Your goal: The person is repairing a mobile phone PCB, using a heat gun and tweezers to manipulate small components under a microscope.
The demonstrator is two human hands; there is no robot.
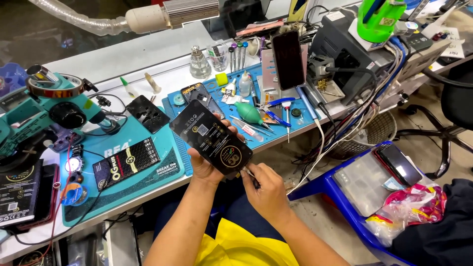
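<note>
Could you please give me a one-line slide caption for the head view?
Left hand holds a flat black packet while the right hand works a thin tool at its corner, above a cluttered repair bench.

Both forearms are bare to the elbow, with no sleeves, watch or rings visible. The left hand (206,165) and right hand (266,189) are ungloved. A bright yellow garment covers the lap, over dark blue trousers at the thighs.

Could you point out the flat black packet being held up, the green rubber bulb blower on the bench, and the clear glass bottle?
Black packet (211,137), head view: middle of its printed face.
Green bulb blower (249,113), head view: round body.
Glass bottle (199,67), head view: its belly.
</note>
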